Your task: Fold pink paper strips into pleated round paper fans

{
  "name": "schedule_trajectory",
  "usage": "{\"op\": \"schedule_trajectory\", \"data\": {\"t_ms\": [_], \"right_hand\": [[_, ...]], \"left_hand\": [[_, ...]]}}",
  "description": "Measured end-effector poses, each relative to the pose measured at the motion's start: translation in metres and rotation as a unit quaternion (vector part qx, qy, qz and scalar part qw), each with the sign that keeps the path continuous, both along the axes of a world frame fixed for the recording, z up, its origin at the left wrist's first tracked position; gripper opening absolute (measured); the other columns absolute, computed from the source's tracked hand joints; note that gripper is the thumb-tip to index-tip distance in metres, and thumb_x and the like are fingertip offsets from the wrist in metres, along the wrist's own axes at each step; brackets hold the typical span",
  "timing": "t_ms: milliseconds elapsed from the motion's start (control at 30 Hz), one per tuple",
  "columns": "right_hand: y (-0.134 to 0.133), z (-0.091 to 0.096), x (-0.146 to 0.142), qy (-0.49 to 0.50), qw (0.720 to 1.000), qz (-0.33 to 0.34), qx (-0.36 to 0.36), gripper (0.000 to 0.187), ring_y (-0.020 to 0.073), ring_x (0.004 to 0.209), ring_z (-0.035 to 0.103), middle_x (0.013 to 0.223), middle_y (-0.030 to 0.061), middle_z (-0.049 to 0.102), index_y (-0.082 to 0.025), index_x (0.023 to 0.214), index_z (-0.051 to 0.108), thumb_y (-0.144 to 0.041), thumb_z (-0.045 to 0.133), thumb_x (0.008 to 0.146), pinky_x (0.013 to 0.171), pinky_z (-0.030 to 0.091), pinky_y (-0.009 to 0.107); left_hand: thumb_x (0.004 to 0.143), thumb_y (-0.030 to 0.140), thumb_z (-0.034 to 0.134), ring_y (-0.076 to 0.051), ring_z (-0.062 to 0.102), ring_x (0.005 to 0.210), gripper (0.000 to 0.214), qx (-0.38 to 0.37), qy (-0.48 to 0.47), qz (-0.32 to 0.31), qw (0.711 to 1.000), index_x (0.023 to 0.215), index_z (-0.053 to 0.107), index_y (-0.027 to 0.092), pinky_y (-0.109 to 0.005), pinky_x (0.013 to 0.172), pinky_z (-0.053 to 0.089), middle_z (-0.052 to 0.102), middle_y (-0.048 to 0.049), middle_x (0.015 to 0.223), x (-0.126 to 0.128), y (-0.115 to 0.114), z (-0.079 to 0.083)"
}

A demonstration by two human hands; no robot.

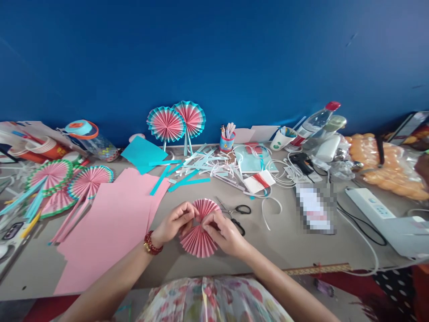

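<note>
A pleated pink paper fan (200,243) is spread out above the front of the table, its folds opened to both the far and near sides. My left hand (180,220) pinches it near the centre from the left, fingers closed. From the right, my right hand (225,231) grips the fan by its middle, thumb and fingertips pressed together. The two hands hide part of the fan's centre. Just beyond my right hand lie black-handled scissors (241,209), partly covered by that hand.
Pink paper sheets (100,228) lie left, with finished fans (90,181) beyond. Two more fans (166,124) lean on the blue wall. Paper strips (204,161), a pen cup (227,142), a bottle (313,123), a glue gun (301,163) and a power strip (372,205) occupy the back and right.
</note>
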State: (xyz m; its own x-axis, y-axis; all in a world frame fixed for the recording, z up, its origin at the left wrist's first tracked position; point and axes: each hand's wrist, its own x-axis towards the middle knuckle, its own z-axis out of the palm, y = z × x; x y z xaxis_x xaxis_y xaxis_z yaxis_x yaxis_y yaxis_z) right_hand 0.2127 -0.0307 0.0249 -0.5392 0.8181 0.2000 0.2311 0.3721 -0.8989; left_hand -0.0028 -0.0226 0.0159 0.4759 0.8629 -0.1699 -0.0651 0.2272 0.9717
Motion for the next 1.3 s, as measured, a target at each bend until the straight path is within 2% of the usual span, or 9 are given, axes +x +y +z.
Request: {"op": "schedule_trajectory", "data": {"t_ms": [200,633,767,833,900,1033,1100,1200,1300], "right_hand": [[0.007,-0.003,0.000,0.030,0.999,0.019,-0.017,0.009,0.0133,0.071,0.054,0.079,0.0003,0.057,-0.020,0.090,0.050,-0.021,0.043,0.095,0.068,0.043,0.026],[0.008,-0.012,-0.001,0.026,0.999,-0.009,-0.031,0.009,0.0133,0.073,0.056,0.080,0.0009,0.059,-0.019,0.088,0.053,-0.019,0.046,0.093,0.070,0.043,0.025],[0.011,-0.015,-0.002,-0.021,0.997,-0.047,-0.053,0.007,0.0124,0.066,0.055,0.073,-0.0013,0.060,-0.019,0.083,0.055,-0.018,0.051,0.089,0.064,0.041,0.023],[0.013,-0.015,-0.002,-0.048,0.995,-0.057,-0.063,0.005,0.0109,0.059,0.051,0.067,-0.0037,0.057,-0.019,0.083,0.055,-0.016,0.053,0.086,0.059,0.038,0.022],[0.015,-0.014,-0.004,-0.062,0.995,-0.052,-0.064,0.007,0.0098,0.055,0.047,0.064,-0.0053,0.055,-0.019,0.083,0.056,-0.013,0.053,0.083,0.055,0.035,0.021],[0.016,-0.015,-0.007,-0.066,0.995,-0.048,-0.056,0.009,0.0092,0.055,0.045,0.060,-0.0060,0.049,-0.019,0.073,0.055,-0.012,0.053,0.079,0.053,0.033,0.021],[0.016,-0.017,-0.008,-0.043,0.992,-0.054,-0.103,0.007,0.0091,0.053,0.045,0.059,-0.0059,0.050,-0.019,0.074,0.055,-0.017,0.054,0.081,0.051,0.034,0.021],[0.016,-0.022,-0.009,0.060,0.968,-0.054,-0.237,0.011,0.0091,0.047,0.049,0.061,-0.0048,0.056,-0.019,0.084,0.055,-0.029,0.054,0.087,0.046,0.039,0.021],[0.017,-0.023,-0.009,0.168,0.934,-0.052,-0.309,0.023,0.0082,0.045,0.050,0.063,-0.0039,0.059,-0.019,0.085,0.053,-0.041,0.060,0.087,0.043,0.041,0.020]], "left_hand": [[0.096,0.040,0.049,-0.003,0.037,0.049,0.025,0.041,0.032,0.010,0.999,0.089,0.051,0.016,-0.018,0.044,0.028,0.052,0.0019,0.078,0.004,-0.003,0.003],[0.097,0.039,0.046,-0.005,0.036,0.051,0.024,0.051,0.066,0.028,0.996,0.090,0.051,0.017,-0.019,0.047,0.030,0.050,0.0025,0.075,0.002,-0.005,-0.001],[0.096,0.033,0.047,-0.008,0.047,0.058,0.020,0.130,0.139,0.040,0.981,0.084,0.052,0.017,-0.021,0.054,0.039,0.058,-0.0018,0.088,0.005,-0.003,0.008],[0.094,0.027,0.050,-0.013,0.057,0.078,0.016,0.207,0.189,0.042,0.959,0.081,0.054,0.018,-0.024,0.069,0.045,0.059,-0.0051,0.100,0.009,-0.002,0.016],[0.092,0.023,0.053,-0.017,0.058,0.095,0.012,0.274,0.231,0.035,0.933,0.081,0.056,0.018,-0.027,0.082,0.046,0.059,-0.0059,0.105,0.013,0.000,0.024],[0.091,0.021,0.055,-0.016,0.061,0.092,0.006,0.323,0.260,0.029,0.909,0.086,0.059,0.020,-0.028,0.083,0.049,0.059,-0.0048,0.106,0.020,0.005,0.031],[0.092,0.021,0.053,-0.016,0.061,0.093,0.007,0.323,0.241,0.083,0.911,0.095,0.059,0.021,-0.027,0.081,0.051,0.057,-0.0068,0.114,0.021,0.006,0.030],[0.093,0.022,0.051,-0.017,0.060,0.096,0.009,0.327,0.241,0.180,0.896,0.099,0.058,0.021,-0.029,0.081,0.052,0.057,-0.0084,0.111,0.020,0.004,0.027],[0.092,0.022,0.052,-0.019,0.059,0.097,0.009,0.342,0.289,0.143,0.883,0.091,0.060,0.021,-0.032,0.087,0.049,0.059,-0.0064,0.097,0.020,-0.002,0.021]]}}
